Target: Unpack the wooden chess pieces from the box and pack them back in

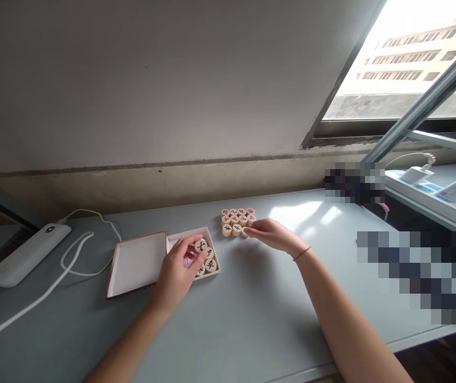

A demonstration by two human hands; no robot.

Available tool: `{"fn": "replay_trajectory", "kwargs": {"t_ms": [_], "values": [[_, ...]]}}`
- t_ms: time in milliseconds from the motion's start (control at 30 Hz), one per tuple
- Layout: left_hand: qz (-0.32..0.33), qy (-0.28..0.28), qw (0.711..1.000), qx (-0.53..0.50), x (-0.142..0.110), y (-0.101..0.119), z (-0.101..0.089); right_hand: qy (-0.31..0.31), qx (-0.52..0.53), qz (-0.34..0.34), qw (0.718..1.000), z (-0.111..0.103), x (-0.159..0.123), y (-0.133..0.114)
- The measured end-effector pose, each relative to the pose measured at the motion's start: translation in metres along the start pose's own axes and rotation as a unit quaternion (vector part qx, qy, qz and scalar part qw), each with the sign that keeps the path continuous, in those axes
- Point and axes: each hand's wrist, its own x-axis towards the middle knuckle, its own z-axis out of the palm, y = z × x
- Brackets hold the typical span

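Between the thumb and fingers of my left hand [177,268] is a round wooden xiangqi piece [201,245] with a black character, held over an open white box [213,273]. More black-marked pieces [210,265] lie inside the box; my hand hides part of it. My right hand [273,234] has its fingers closed on another xiangqi piece [245,232] at the near right end of a block of pieces on the table. The back rows of that block are red-marked pieces [234,219]. Two black-marked pieces [226,230] stand in its front row.
The box's lid [138,264] lies open, hinged or resting at the box's left side. A white power strip [22,254] and white cables [58,290] are at the left. A shelf [439,191] with a metal frame stands at the right, below a window [403,64]. A wall backs the grey table [220,335].
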Motion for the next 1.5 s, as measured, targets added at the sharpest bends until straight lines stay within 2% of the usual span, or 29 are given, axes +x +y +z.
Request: {"fn": "replay_trajectory", "kwargs": {"t_ms": [100,167,267,333,400,467,533,633,867,967,1133,1333,1400,1500], "values": [[0.069,-0.015,0.997,0.043,-0.004,0.001,0.005,-0.084,0.095,-0.144,0.982,0.018,-0.014,-0.030],[0.105,-0.014,0.993,0.054,-0.006,0.000,0.008,-0.136,0.141,-0.177,0.965,0.032,-0.021,-0.046],[0.121,-0.011,0.990,0.067,-0.006,-0.001,0.008,-0.140,0.156,-0.176,0.962,0.042,-0.024,-0.054],[0.115,-0.015,0.990,0.078,-0.005,-0.001,0.007,-0.117,0.143,-0.167,0.969,0.036,-0.020,-0.046],[0.100,-0.021,0.991,0.088,-0.005,0.000,0.006,-0.058,0.110,-0.135,0.983,0.022,-0.014,-0.033],[0.088,-0.029,0.991,0.094,-0.004,0.000,0.005,0.018,0.061,-0.063,0.996,0.007,-0.006,-0.018],[0.081,-0.035,0.991,0.097,-0.004,0.000,0.005,0.054,0.023,0.013,0.998,-0.003,0.000,-0.005],[0.080,-0.040,0.991,0.101,-0.004,-0.001,0.004,0.042,0.012,0.064,0.997,-0.006,0.007,0.009],[0.086,-0.041,0.990,0.106,-0.002,0.000,0.001,0.013,-0.012,0.080,0.997,0.001,0.012,0.019],[0.087,-0.037,0.990,0.109,-0.001,0.001,-0.001,0.007,-0.053,0.046,0.998,0.002,0.011,0.019],[0.097,-0.035,0.987,0.120,0.000,-0.001,-0.002,0.051,-0.140,0.007,0.989,0.009,0.012,0.020],[0.103,-0.037,0.974,0.199,0.001,-0.014,0.001,0.049,-0.157,-0.012,0.986,0.008,0.007,0.010],[0.096,-0.048,0.961,0.255,0.001,-0.016,0.001,0.034,-0.123,-0.066,0.990,0.013,0.001,-0.001],[0.079,-0.072,0.941,0.321,0.002,-0.012,0.003,-0.040,-0.048,-0.165,0.984,0.030,-0.008,-0.021]]}}
